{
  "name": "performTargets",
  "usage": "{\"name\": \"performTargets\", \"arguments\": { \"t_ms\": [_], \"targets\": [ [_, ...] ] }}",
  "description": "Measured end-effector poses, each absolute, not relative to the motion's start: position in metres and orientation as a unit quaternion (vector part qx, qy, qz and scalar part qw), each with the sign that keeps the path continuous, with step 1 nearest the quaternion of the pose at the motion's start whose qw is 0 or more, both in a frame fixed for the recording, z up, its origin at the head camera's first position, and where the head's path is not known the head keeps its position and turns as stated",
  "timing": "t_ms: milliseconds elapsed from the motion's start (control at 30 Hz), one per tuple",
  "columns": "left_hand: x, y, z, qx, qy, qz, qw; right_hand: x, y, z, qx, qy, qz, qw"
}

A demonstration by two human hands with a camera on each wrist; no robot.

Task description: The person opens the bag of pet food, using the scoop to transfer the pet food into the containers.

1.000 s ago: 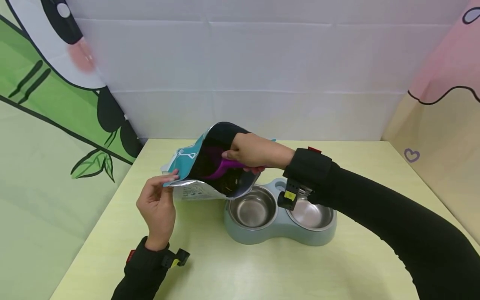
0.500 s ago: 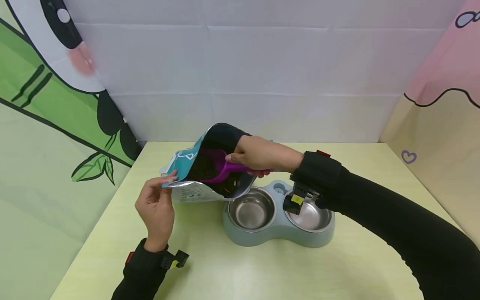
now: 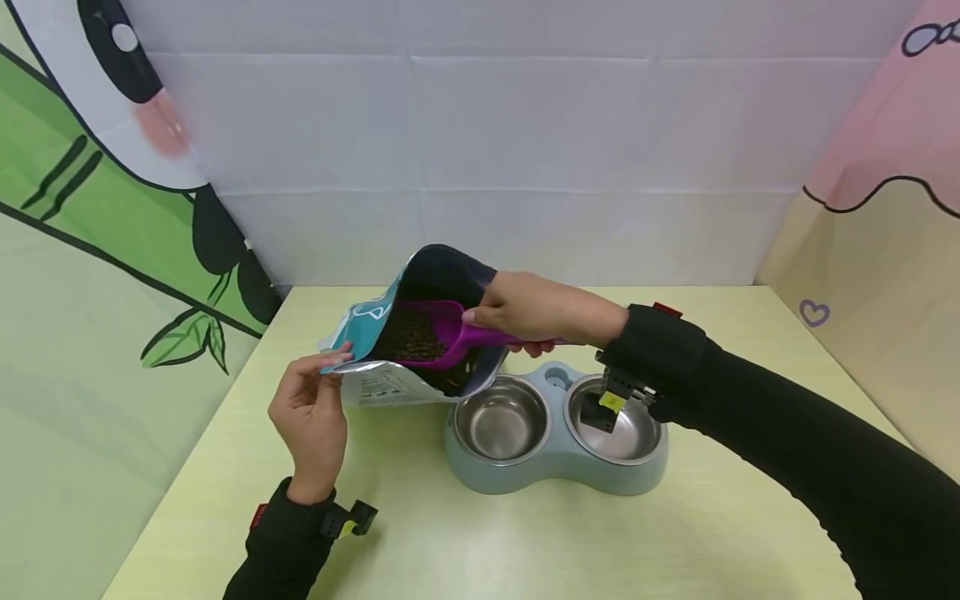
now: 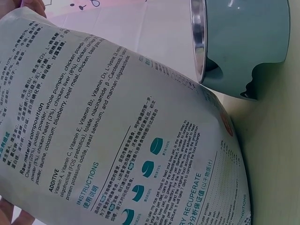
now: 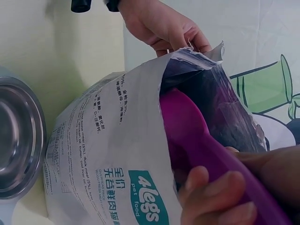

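Hands, two. Left hand [image 3: 311, 412]: narrow, thumb and fingers pinching the near left corner of the bag's rim. Right hand [image 3: 528, 308]: closed round the scoop's handle at the bag's mouth.

Scoop [image 3: 459, 337], one, purple plastic: head inside the bag's mouth, between the hands. Long axis roughly level, running sideways; open end points left, toward the left hand's side, handle running out beneath the right hand.

Bag [image 3: 393, 383], one, white, teal and silver, printed "4legs pet food": between the hands, tilted, mouth gaping toward the right hand and the wearer. Contents: brown kibble [image 3: 416, 342], some lying in the scoop; pieces too many to count.

Feeder stand [image 3: 551, 465], one, pale blue: below the right hand, to the right of the left hand. Fitted with two steel bowls [image 3: 502, 425], side by side, bare metal showing inside both.

Worktop [image 3: 457, 550], one, pale yellow: beneath both hands, carrying the stand.
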State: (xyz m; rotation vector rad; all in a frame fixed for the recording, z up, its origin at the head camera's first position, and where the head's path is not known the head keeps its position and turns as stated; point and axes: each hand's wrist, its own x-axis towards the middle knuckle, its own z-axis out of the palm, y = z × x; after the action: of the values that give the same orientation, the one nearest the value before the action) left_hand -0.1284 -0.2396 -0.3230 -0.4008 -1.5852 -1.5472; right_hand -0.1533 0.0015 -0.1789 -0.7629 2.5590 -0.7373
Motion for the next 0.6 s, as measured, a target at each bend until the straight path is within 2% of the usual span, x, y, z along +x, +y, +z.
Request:
{"name": "performTargets", "arguments": {
  "t_ms": [600],
  "targets": [
    [-0.136,-0.241,-0.328,-0.161,-0.626,-0.627,0.436,-0.150,0.022,-0.173,-0.259,0.905,-0.275,0.197]
  ]
}}
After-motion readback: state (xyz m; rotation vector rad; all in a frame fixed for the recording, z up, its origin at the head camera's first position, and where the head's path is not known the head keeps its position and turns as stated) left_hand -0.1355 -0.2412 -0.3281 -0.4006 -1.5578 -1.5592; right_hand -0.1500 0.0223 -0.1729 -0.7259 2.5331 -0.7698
